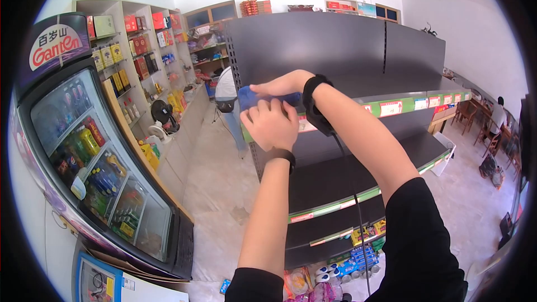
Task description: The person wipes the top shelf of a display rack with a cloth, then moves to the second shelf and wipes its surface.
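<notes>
A blue cloth [249, 98] is bunched up at the left end of the dark metal shelf unit's top board, by its front corner. My right hand [282, 84] grips the cloth from above, its thumb lying along the fabric. Just below, my left hand [270, 124] has its fingers curled against the cloth's lower edge; the fingertips are partly hidden. Both wrists wear dark bands. A green price strip [391, 107] with red and white labels runs along the board's front edge beside my right forearm.
To the left stands a drinks fridge [112, 162] with bottles. Wall shelves [126, 33] hold boxes. A person [226, 98] stands beyond the shelf corner; another sits far right. A black cable [349, 184] hangs from my right wrist. Packaged goods [341, 268] lie at the bottom.
</notes>
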A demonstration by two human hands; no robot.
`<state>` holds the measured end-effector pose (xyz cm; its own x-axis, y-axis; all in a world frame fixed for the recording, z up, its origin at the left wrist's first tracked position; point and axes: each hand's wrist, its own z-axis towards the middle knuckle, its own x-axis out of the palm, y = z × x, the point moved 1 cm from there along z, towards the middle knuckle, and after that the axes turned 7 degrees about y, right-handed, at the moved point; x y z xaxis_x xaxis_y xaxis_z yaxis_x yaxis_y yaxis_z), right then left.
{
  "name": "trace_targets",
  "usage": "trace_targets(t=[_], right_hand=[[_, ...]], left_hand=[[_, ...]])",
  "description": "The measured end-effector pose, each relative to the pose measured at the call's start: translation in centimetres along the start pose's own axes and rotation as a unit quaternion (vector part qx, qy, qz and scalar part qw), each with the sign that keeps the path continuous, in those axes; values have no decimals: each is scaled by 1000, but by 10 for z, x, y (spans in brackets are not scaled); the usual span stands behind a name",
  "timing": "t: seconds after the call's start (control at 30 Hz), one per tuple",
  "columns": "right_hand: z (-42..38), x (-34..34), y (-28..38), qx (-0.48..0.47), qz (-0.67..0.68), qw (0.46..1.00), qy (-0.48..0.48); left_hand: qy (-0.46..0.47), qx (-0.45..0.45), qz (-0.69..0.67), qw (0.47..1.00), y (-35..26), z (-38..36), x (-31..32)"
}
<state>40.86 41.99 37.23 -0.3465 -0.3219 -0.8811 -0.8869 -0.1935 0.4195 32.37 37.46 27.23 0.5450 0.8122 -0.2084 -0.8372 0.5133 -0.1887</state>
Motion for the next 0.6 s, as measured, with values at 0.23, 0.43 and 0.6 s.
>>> trace_targets(t=[0.23, 0.43, 0.6], right_hand=[[11, -1, 2, -93, 16, 993, 72], [-44, -2, 1, -25, -58, 998, -10], [-85, -31, -59, 45, -49, 998, 2]], left_hand=[[-6, 7, 2, 1000, 0, 0, 1], [3, 14, 66, 998, 1, -1, 4], [21, 14, 93, 995, -1, -1, -2]])
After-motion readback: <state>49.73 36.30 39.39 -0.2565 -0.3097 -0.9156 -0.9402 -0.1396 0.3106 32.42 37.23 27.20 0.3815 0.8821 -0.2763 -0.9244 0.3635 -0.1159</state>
